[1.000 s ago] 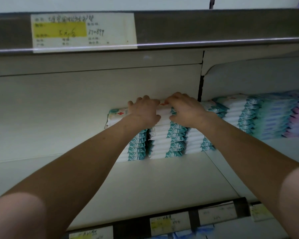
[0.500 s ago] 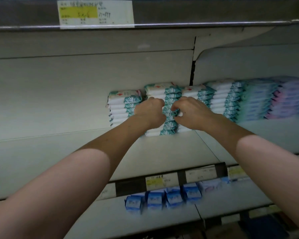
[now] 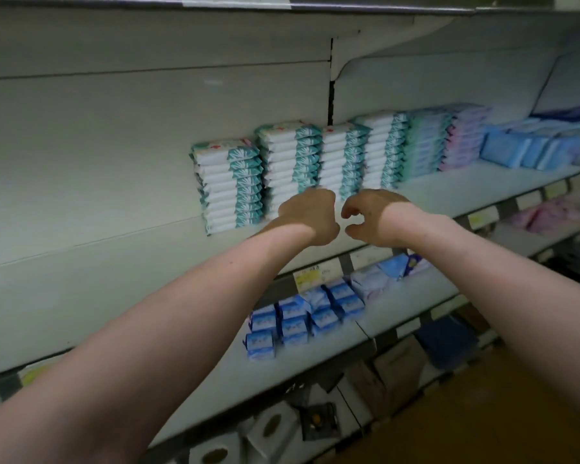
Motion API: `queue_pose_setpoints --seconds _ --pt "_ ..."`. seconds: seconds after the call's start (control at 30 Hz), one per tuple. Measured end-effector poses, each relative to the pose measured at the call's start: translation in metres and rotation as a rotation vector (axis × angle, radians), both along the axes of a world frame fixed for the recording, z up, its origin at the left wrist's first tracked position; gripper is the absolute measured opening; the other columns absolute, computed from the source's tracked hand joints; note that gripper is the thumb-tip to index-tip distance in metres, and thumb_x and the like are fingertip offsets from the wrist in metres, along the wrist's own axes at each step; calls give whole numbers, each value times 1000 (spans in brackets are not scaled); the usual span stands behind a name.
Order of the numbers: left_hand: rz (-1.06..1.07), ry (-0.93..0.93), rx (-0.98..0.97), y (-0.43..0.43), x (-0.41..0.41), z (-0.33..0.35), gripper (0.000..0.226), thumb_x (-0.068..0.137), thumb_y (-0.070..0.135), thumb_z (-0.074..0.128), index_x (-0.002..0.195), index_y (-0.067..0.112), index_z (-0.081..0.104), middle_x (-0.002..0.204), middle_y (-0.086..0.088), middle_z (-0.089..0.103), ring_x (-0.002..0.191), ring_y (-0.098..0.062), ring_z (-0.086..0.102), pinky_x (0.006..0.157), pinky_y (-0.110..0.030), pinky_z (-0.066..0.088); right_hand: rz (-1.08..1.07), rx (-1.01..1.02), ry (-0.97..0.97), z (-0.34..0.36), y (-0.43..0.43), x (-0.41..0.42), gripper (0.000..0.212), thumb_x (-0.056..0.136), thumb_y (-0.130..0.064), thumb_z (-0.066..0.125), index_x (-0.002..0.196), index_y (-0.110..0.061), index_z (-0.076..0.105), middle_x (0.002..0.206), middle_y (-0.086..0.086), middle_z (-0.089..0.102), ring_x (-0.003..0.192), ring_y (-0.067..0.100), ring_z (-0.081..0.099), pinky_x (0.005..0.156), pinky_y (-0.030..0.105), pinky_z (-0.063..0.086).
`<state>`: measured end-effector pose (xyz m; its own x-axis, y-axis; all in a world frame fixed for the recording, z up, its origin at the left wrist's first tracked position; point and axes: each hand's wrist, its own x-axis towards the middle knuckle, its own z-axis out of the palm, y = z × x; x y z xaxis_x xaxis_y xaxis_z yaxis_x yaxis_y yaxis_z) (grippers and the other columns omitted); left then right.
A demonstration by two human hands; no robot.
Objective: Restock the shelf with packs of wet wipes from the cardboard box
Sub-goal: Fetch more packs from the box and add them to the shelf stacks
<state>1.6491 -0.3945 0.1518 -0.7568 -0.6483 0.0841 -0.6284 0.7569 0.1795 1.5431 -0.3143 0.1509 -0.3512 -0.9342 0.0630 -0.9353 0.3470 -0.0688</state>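
Several stacks of white-and-teal wet wipe packs (image 3: pixel 292 162) stand side by side on the pale middle shelf (image 3: pixel 114 262), pushed against the back wall. The leftmost stack (image 3: pixel 230 185) is lower than its neighbours. My left hand (image 3: pixel 310 216) and my right hand (image 3: pixel 372 217) hover close together just in front of the foot of the middle stacks. Both have loosely curled fingers and hold nothing. My left hand's fingertips are hidden behind its back. No cardboard box is in view.
Right of the teal stacks stand green-blue packs (image 3: pixel 424 145), pink-purple packs (image 3: pixel 462 142) and blue packs (image 3: pixel 533 145). The shelf below holds small blue packets (image 3: pixel 295 323). Toilet rolls (image 3: pixel 272 430) and brown packages (image 3: pixel 399 366) sit lower down. The middle shelf's left part is bare.
Both hands have drawn back from the stacks, first from the tops, then from the fronts, and now hang free. The view has pulled back and swung right, showing lower shelves.
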Motion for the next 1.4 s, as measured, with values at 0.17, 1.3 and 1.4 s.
queue_pose_setpoints --seconds 0.17,1.3,1.4 --pt "-131 -51 19 53 15 -18 47 90 26 60 135 16 48 133 -6 52 117 -26 53 89 -33 46 -141 -20 -29 -18 68 34 30 90 -25 58 119 -18 61 124 6 61 113 25 55 86 29 43" --pt "-1253 -631 161 652 7 -259 37 89 24 56 124 10 58 124 -14 61 111 -31 59 80 -32 46 -1149 292 -728 -245 709 145 22 87 -23 60 101 -13 73 103 8 70 96 26 64 77 29 49" --pt "-1227 -739 184 675 5 -297 38 91 21 54 128 11 55 127 -13 58 113 -31 56 77 -29 42 -1168 305 -798 -282 747 150 20 88 -19 55 94 -11 73 101 12 69 96 28 64 74 28 47"
